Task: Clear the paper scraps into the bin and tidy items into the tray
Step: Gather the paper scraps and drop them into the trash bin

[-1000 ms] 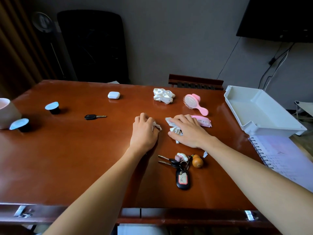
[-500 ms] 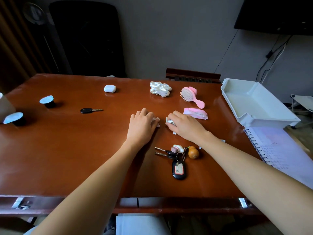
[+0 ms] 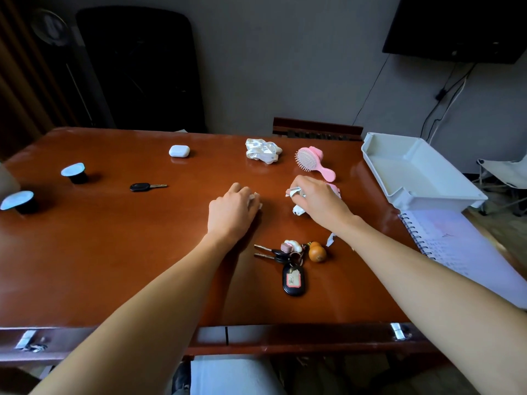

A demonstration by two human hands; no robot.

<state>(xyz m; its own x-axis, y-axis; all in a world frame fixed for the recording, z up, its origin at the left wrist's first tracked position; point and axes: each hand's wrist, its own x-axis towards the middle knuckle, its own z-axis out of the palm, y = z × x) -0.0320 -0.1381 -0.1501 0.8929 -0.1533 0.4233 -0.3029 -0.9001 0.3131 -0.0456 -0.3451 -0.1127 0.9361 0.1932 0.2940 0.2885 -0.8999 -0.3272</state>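
My left hand [image 3: 232, 210] lies knuckles-up on the brown table [image 3: 114, 252], fingers curled over a white paper scrap [image 3: 254, 198] that peeks out at its fingertips. My right hand [image 3: 319, 202] is raised a little and pinches crumpled white paper scraps [image 3: 294, 192]; another bit of scrap [image 3: 299, 210] shows under its thumb. A small paper strip [image 3: 330, 239] lies by my right wrist. The white tray [image 3: 410, 172] stands empty at the right edge. A pink packet [image 3: 336, 191] is mostly hidden behind my right hand.
A key bunch [image 3: 291, 260] with a black fob lies near the front. Farther back are a pink hairbrush [image 3: 312, 162], a white scrunchie [image 3: 262, 151], a white earbud case [image 3: 179, 151], a single black key [image 3: 145, 187] and two dark capsules [image 3: 74, 172]. A spiral notebook [image 3: 462, 246] lies right.
My right hand has lifted off the table and closed on the scraps, moving slightly right. My left hand has stayed over its scrap. The camera tilted slightly.
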